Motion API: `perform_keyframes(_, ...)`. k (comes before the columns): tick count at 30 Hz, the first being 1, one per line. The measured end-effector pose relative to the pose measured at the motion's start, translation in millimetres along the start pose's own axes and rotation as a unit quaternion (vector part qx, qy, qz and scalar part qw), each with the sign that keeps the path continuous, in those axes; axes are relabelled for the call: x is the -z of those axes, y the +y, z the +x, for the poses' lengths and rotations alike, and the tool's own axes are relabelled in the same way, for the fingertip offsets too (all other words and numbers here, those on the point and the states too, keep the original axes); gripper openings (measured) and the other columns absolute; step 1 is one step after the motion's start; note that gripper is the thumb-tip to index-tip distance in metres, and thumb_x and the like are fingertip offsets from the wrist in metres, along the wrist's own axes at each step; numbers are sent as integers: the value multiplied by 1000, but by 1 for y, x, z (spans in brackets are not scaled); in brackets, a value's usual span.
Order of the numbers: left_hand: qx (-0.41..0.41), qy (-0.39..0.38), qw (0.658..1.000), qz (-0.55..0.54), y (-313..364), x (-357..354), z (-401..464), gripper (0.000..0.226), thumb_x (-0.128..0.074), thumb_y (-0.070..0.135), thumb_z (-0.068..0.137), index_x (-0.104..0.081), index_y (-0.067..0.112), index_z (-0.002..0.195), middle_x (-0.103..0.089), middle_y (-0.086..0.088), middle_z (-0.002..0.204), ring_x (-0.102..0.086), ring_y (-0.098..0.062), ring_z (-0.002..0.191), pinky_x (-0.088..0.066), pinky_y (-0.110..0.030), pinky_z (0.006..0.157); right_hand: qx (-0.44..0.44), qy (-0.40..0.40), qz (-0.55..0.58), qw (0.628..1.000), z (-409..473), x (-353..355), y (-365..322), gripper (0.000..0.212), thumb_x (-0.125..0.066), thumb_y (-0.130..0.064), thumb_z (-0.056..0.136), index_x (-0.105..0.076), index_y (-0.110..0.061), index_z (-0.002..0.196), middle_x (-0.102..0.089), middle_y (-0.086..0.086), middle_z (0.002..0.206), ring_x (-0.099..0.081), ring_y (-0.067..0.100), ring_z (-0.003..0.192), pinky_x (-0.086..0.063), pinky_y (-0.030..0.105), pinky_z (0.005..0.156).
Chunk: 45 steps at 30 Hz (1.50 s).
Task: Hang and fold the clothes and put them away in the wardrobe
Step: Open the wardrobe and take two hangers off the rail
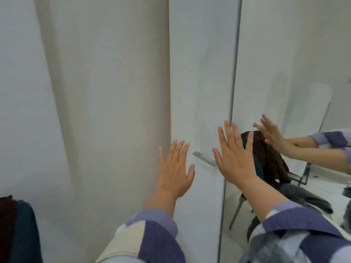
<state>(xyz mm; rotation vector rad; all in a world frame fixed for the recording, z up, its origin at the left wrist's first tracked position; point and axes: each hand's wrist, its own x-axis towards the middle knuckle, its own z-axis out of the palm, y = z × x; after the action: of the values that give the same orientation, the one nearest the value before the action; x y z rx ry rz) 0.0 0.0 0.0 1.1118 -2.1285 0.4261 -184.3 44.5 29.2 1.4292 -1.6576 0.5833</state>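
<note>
Pale walls and a long cream curtain (106, 103) fill the left side, and a big mirror (284, 63) stands on the right. Between them is the white wardrobe door (201, 73), and it looks closed.

You hold both hands up in front of that door. Your left hand (175, 168) is flat with its fingers straight and spread wide, close to the door's left edge beside the curtain. Your right hand (234, 155) is flat too, fingers wide, near the door's right edge by the mirror. Neither hand holds anything. I cannot tell if your palms touch the door or float just in front of it. My guess is you are pushing it shut, or getting ready to open it.

A small grey metal handle (205, 158) sits on the door between your hands. Nothing is gripping it.

Now the clothes. A brown and dark blue pile of clothes (269, 158) shows in the mirror, draped over a chair with thin grey legs. They look soft and floppy, not folded. More dark cloth (17, 230) peeks in at the bottom left corner, beside you. So clothes look to be waiting outside the wardrobe.
</note>
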Motion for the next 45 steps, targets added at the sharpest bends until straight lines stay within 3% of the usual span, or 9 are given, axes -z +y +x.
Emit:
perform_keyframes(4,-11,-65,997,-37,15,-42,32,78,-4,52,83,-15,16,152,-12,2,160,2,-16,148,8,-50,116,0,-18,-66,998,24,-29,15,67,-27,-41,94,-19,-7,151,-6,13,160,-6,29,148,-7,63,113)
perform_keyframes(10,-34,-189,980,-44,23,-99,67,79,3,53,83,-1,15,152,2,1,161,11,-14,147,11,-47,117,-20,-8,-111,994,42,-65,24,66,-25,-40,96,-11,-7,152,0,12,160,0,27,148,-1,63,114)
perform_keyframes(15,-67,-198,976,-68,27,-137,88,87,6,57,77,-34,14,141,-35,-2,148,-23,-17,142,-8,-44,116,-80,-4,-153,985,47,-86,32,69,-32,-39,96,-8,-4,151,-1,12,160,-1,27,148,7,54,117)
perform_keyframes(20,-149,-218,964,-17,24,-162,108,56,-20,49,99,-59,12,116,-61,-7,119,-51,-25,114,-24,-40,111,-116,0,-212,970,49,-101,30,70,-31,-44,98,-8,-6,152,-4,9,160,-3,23,148,4,56,116)
perform_keyframes(26,-281,-186,940,-45,6,-169,113,41,-38,14,99,-32,17,140,-51,-17,115,-47,-34,107,-36,-43,90,-135,-28,-259,956,52,-105,28,74,-27,-51,95,-7,-9,152,-3,7,161,1,23,148,11,56,114)
perform_keyframes(30,-260,-217,940,-52,2,-170,115,44,-28,20,99,-36,18,142,-50,-16,122,-43,-31,113,-32,-42,95,-151,-56,-257,953,53,-100,24,77,-24,-56,94,-3,-10,153,1,5,161,3,22,148,13,55,114)
perform_keyframes(36,-216,-134,959,-124,-33,-155,87,80,5,51,81,-60,13,107,-63,-5,107,-51,-22,105,-33,-31,97,-168,-62,-159,971,52,-98,-10,76,-12,-57,93,-9,-10,152,-3,7,161,2,24,148,5,63,113)
perform_keyframes(40,-181,-124,957,-189,-64,-138,68,64,-11,48,84,-63,10,90,-64,-7,92,-54,-23,93,-39,-33,90,-117,-40,8,992,47,-99,-57,68,-3,-47,97,-22,-11,151,-18,5,159,-4,21,148,-1,60,115)
perform_keyframes(45,-121,-100,965,-210,-110,-121,38,44,-26,32,88,-62,7,80,-60,-9,82,-57,-25,78,-49,-38,76,-61,-23,148,987,52,-87,-117,70,-4,-50,97,-11,-8,152,-10,7,160,-3,18,148,0,52,118)
